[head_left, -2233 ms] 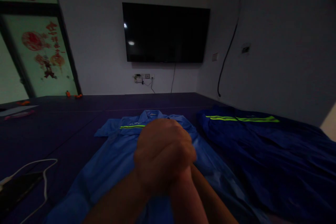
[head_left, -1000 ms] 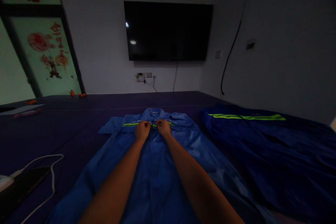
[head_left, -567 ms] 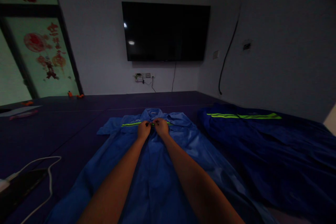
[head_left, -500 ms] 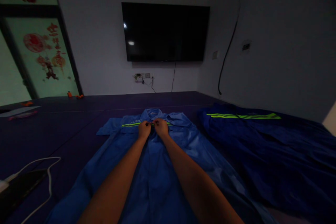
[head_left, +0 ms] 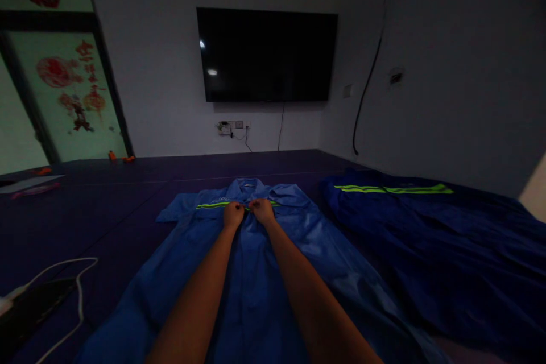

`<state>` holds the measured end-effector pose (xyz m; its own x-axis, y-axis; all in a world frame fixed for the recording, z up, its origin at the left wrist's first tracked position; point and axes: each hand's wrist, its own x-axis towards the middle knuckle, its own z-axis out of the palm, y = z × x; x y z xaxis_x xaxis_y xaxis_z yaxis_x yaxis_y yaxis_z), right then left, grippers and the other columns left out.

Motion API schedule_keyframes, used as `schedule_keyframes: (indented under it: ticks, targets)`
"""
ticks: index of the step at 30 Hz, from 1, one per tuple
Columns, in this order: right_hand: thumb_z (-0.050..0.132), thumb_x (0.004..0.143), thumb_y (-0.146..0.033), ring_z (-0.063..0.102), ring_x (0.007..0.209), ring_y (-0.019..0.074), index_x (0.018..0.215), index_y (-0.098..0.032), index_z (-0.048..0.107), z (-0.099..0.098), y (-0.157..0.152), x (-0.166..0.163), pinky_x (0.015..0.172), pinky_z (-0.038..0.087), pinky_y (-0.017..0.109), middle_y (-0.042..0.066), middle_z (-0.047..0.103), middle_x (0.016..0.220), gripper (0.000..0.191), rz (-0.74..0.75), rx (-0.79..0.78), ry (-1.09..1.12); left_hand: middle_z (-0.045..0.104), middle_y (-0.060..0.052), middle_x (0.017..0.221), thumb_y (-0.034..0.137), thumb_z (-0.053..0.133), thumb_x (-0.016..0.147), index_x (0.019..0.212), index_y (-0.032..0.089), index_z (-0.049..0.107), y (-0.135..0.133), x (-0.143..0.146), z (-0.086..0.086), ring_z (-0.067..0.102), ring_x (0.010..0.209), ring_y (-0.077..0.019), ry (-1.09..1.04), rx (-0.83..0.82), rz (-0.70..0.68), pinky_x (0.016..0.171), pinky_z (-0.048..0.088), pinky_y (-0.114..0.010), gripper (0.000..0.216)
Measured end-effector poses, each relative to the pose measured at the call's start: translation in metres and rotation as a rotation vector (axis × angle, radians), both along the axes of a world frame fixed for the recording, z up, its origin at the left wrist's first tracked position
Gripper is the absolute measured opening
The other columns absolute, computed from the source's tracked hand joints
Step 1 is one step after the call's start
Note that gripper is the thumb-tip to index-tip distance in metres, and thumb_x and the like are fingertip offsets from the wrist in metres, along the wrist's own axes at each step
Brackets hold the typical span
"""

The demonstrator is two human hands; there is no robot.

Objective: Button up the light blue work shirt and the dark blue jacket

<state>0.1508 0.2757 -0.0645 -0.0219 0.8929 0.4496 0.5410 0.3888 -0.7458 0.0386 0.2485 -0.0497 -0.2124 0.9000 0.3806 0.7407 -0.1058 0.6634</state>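
A light blue work shirt [head_left: 273,273] with a yellow-green reflective stripe lies flat on the dark purple surface [head_left: 106,210], collar away from me. Both my arms reach out over it. My left hand [head_left: 233,215] and my right hand [head_left: 262,211] sit side by side on the shirt's front just below the collar, at the stripe. Each hand's fingers are pinched on the shirt's front edge. What is between the fingertips is too small to make out.
A darker blue garment [head_left: 426,239] with a reflective stripe lies to the right. A white cable and a dark device [head_left: 46,290] lie at the lower left. A black screen [head_left: 267,54] hangs on the far wall, with a decorated glass door [head_left: 63,91] at the left.
Two seconds ago my hands were clasped together close to the camera. They have since stretched out to the shirt's chest, and over the last second they have barely moved.
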Motion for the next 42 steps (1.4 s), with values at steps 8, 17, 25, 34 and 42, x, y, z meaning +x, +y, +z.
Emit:
schedule_keyframes:
  ticks: [8, 17, 25, 34, 42]
  targets:
    - [0.055, 0.068, -0.010, 0.062, 0.068, 0.0143, 0.067, -0.016, 0.066, 0.0015, -0.0016, 0.0000, 0.063, 0.045, 0.020, 0.003, 0.067, 0.070, 0.012, -0.027, 0.009, -0.047, 0.066, -0.007, 0.078, 0.017, 0.049, 0.075, 0.072, 0.016, 0.065, -0.0004, 0.0052, -0.0014, 0.059, 0.076, -0.0165, 0.027, -0.021, 0.087, 0.063, 0.037, -0.023, 0.016]
    - [0.061, 0.071, -0.024, 0.062, 0.072, 0.0152, 0.076, -0.015, 0.068, 0.0041, -0.0055, -0.0018, 0.064, 0.042, 0.019, 0.006, 0.068, 0.075, 0.012, -0.068, 0.018, -0.141, 0.067, -0.006, 0.080, 0.013, 0.050, 0.074, 0.079, 0.014, 0.065, -0.0025, 0.0021, -0.0018, 0.059, 0.075, -0.0143, -0.067, 0.050, -0.027, 0.067, 0.041, -0.022, 0.016]
    - [0.060, 0.073, -0.029, 0.062, 0.071, 0.0152, 0.076, -0.015, 0.067, 0.0063, -0.0072, -0.0023, 0.061, 0.041, 0.019, 0.006, 0.068, 0.075, 0.016, -0.099, 0.022, -0.190, 0.066, -0.006, 0.079, 0.014, 0.050, 0.074, 0.076, 0.014, 0.064, -0.0019, 0.0027, -0.0025, 0.060, 0.075, -0.0145, -0.059, 0.066, -0.021, 0.067, 0.041, -0.022, 0.014]
    - [0.060, 0.073, -0.026, 0.062, 0.072, 0.0145, 0.080, -0.015, 0.066, 0.0067, -0.0078, -0.0033, 0.063, 0.041, 0.019, 0.006, 0.068, 0.077, 0.014, -0.096, -0.005, -0.179, 0.066, -0.006, 0.078, 0.014, 0.050, 0.074, 0.075, 0.015, 0.064, -0.0020, 0.0029, -0.0020, 0.059, 0.075, -0.0145, -0.052, 0.054, -0.023, 0.068, 0.040, -0.023, 0.014]
    - [0.057, 0.075, -0.020, 0.062, 0.074, 0.0133, 0.080, -0.016, 0.065, 0.0068, -0.0076, -0.0024, 0.066, 0.042, 0.019, 0.004, 0.068, 0.078, 0.011, -0.043, 0.005, -0.140, 0.066, -0.004, 0.078, 0.014, 0.051, 0.074, 0.076, 0.016, 0.064, -0.0017, 0.0030, -0.0019, 0.059, 0.074, -0.0137, -0.041, 0.042, -0.018, 0.066, 0.040, -0.022, 0.014]
